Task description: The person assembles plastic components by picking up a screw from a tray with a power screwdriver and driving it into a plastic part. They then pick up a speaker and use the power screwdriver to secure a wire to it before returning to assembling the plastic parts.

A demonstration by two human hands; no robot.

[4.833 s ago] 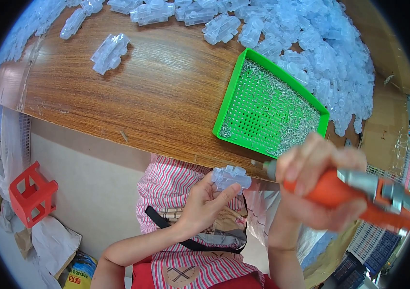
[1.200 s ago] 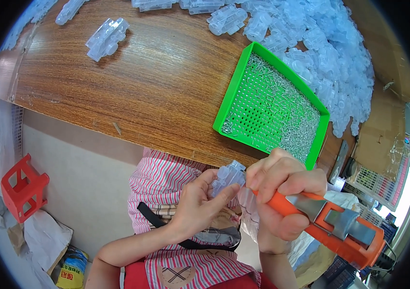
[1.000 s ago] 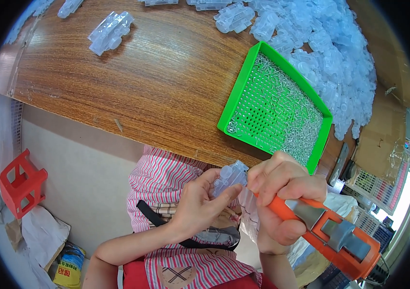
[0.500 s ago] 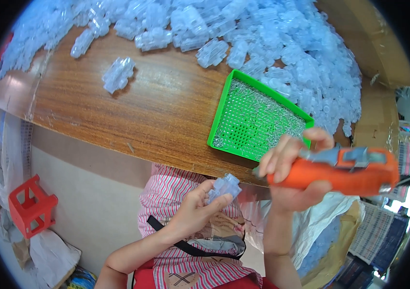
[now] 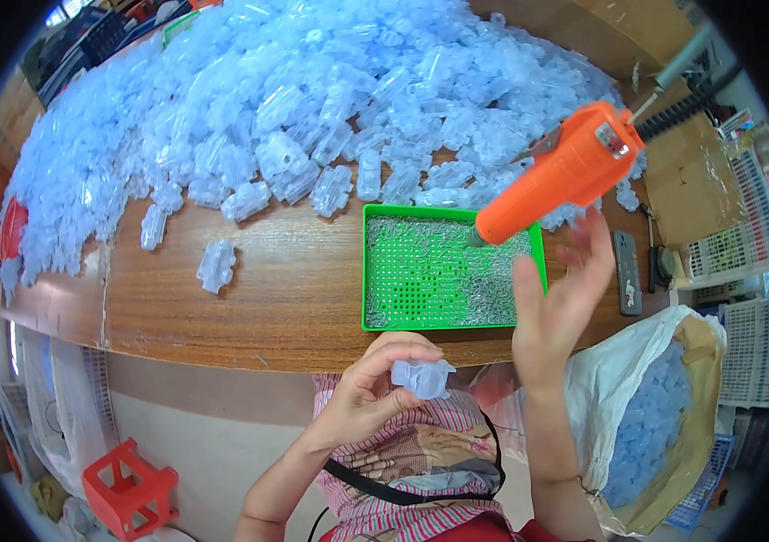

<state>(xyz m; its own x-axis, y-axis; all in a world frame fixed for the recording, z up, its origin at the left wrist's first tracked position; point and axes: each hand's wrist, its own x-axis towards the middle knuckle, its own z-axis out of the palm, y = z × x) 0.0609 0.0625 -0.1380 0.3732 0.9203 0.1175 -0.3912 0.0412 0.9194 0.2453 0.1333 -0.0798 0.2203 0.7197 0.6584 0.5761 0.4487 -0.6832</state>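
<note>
Heap of clear plastic parts (image 5: 312,108) covers the wooden table (image 5: 267,298); a green tray (image 5: 450,268) of small screws sits near its front edge. Right hand (image 5: 552,312), fingers spread, seemingly releases the hanging orange screwdriver (image 5: 554,176). Left hand (image 5: 368,397) pinches one clear part (image 5: 422,378) over the lap; next likely a fresh screw or part. Sack (image 5: 647,425) at right.

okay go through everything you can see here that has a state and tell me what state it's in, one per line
left hand: closed around a clear plastic part
right hand: open, fingers spread, holding nothing
orange power screwdriver: hanging free, tip over the tray
green tray: flat on the wooden table, holding small metal screws
pile of clear plastic parts: heaped loose on the table
white sack: open, filled with clear parts
</note>
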